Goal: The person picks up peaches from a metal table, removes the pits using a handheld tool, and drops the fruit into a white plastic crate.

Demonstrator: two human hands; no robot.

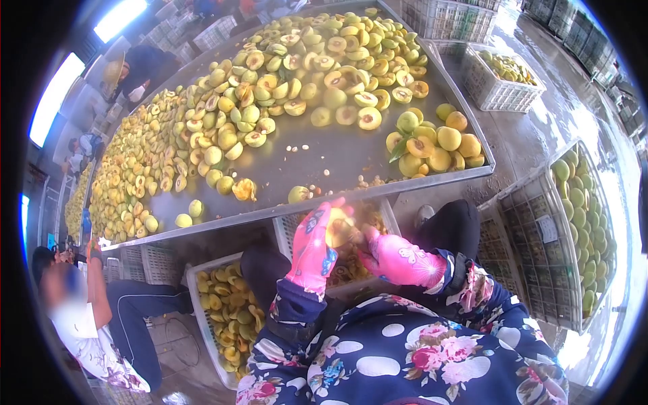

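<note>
Floral sleeves, gloved left hand (312,248) and right hand (398,260) gripping a peach (339,228).

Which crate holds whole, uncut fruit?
The tilted crate at the right, full of whole green fruit. The crate under the table and the one at the hands hold cut halves.

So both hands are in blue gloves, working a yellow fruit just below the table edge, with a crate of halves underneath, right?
Not quite: the gloves are pink, not blue, as the head view shows. The left hand and right hand do work a yellow fruit just below the table edge, with a crate of halves underneath.
</note>
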